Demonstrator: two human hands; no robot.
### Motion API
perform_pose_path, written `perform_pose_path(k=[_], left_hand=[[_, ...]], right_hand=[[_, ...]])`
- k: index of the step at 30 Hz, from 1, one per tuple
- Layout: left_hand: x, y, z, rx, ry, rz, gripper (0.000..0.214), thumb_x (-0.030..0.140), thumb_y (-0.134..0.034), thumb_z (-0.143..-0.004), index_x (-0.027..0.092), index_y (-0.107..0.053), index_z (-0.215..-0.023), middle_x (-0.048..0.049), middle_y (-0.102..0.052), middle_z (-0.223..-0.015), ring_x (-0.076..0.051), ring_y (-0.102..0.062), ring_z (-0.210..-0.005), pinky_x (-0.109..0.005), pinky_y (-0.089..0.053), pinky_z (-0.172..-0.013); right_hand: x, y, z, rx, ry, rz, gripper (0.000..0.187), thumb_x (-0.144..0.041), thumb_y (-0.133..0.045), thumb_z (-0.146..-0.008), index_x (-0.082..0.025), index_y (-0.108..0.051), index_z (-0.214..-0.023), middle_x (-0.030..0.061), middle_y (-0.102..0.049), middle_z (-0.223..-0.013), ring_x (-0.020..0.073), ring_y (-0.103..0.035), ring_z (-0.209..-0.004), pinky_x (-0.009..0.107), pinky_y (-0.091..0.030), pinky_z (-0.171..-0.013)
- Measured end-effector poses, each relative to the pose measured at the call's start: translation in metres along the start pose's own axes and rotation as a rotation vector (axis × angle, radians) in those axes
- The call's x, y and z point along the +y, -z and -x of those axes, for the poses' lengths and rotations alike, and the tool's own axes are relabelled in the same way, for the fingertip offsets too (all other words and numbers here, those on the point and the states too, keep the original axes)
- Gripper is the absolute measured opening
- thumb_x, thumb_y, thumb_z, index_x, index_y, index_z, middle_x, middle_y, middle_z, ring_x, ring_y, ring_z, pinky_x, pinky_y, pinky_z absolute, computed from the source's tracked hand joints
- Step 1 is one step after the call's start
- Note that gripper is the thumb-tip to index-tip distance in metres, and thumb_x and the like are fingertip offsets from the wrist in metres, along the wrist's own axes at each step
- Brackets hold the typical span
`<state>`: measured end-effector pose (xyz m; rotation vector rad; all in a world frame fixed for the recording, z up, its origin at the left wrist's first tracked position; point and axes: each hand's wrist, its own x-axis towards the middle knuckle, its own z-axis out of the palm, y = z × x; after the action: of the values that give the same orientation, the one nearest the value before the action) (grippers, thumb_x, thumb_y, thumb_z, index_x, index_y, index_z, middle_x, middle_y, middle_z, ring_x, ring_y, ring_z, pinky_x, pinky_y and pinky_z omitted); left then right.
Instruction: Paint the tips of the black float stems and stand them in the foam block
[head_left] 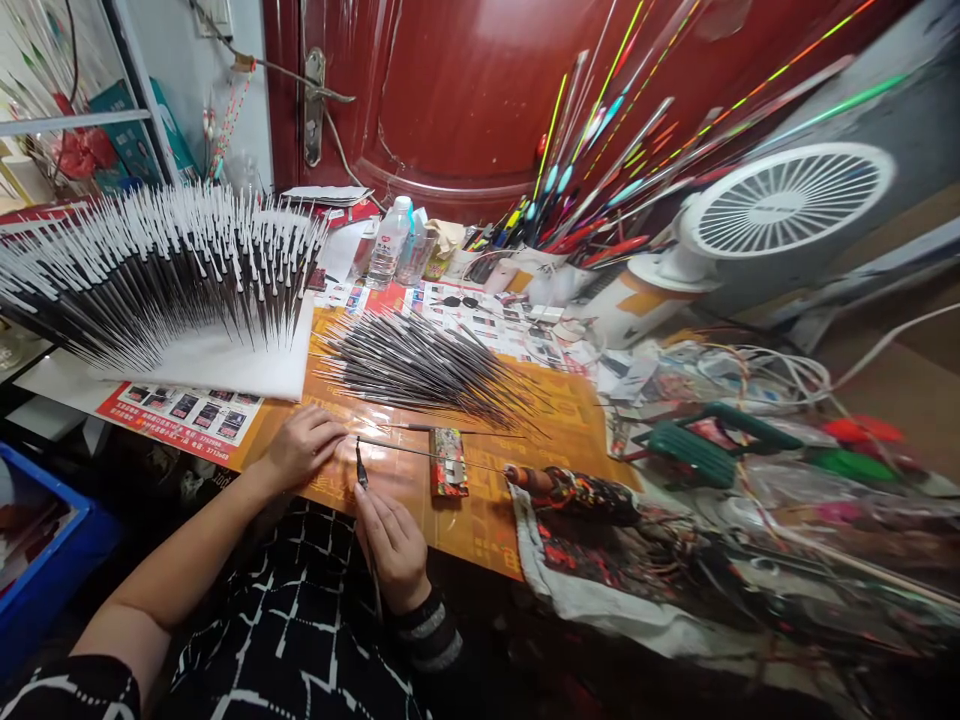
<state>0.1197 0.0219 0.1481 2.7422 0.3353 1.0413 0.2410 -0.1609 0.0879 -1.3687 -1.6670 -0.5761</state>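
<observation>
My left hand (304,445) has its fingers closed together at the left end of a thin dark fishing float (405,448); the fingertips' exact grip is too small to see. From there the float stretches right to the nose of a dark, paint-spattered rotary tool (574,492). In my right hand (394,545), a slim brush-like tool (361,465) with a black tip points up, its tip at the float near my left fingers. A small paint-stained block (448,465) sits below the float's middle. Another dark float (457,431) lies just behind it.
A heap of dark floats (427,365) lies on the orange-brown tabletop (480,535). Many white-tipped floats stand in a white foam block (225,360) at left. Behind are a bottle (386,245) and a white fan (787,205). Cables and a green-handled tool (697,455) clutter the right.
</observation>
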Motion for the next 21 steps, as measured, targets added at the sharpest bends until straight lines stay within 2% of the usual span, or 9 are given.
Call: perform_pose_path(k=[13,21], left_hand=[[0.0,0.001,-0.001,0.0,-0.007,0.018,0.022,0.027,-0.05,-0.102,0.018,-0.07,-0.102,-0.0069,-0.069,-0.09,-0.019,-0.06,-0.083,-0.035,-0.051,-0.077],[0.0,0.005,-0.003,0.034,-0.048,0.015,0.015,0.023,-0.054,-0.101,0.018,-0.068,-0.103,-0.0051,-0.067,-0.088,-0.018,-0.058,-0.081,-0.031,-0.05,-0.075]], right_hand=[[0.001,-0.001,0.002,-0.021,-0.012,-0.004,0.065,-0.003,-0.062,-0.092,-0.013,-0.042,-0.153,0.0135,-0.073,-0.118,0.0234,-0.07,-0.111,0.038,-0.063,-0.093],[0.016,0.031,0.007,0.077,-0.013,-0.036,0.058,-0.004,-0.06,-0.093,-0.015,-0.048,-0.149,0.0117,-0.076,-0.107,0.0217,-0.072,-0.1,0.035,-0.065,-0.082]])
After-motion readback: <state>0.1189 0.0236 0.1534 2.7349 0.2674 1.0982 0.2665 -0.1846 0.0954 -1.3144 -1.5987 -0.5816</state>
